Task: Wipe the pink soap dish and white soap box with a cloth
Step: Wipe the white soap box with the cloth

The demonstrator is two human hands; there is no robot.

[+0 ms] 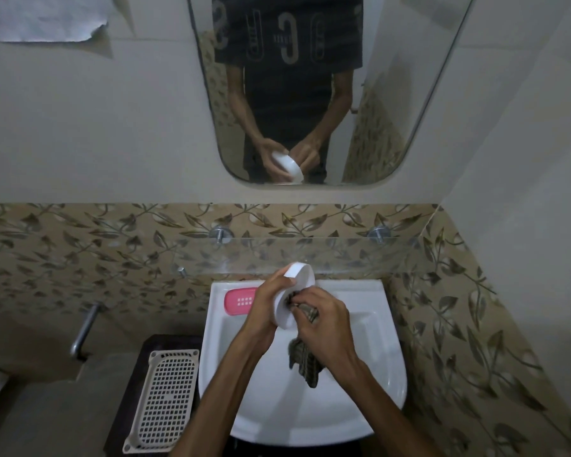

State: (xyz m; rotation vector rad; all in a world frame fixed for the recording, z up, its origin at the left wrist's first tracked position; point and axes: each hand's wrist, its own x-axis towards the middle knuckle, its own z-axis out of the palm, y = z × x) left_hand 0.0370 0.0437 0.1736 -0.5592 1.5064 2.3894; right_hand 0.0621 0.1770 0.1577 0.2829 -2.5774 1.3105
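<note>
My left hand [267,301] grips the white soap box [298,285], tilted on its side above the white sink [373,387]. My right hand [327,319] holds a dark patterned cloth [305,364] and pushes part of it into the box's open side; the rest of the cloth hangs down under my wrist. The pink soap dish [239,301] lies on the sink's back left corner, just left of my left hand and apart from it.
A glass shelf [343,255] juts out just behind the soap box. A beige perforated tray [167,394] sits on a dark stand left of the sink. A metal tap [83,331] sticks out of the left wall. A mirror [393,103] hangs above.
</note>
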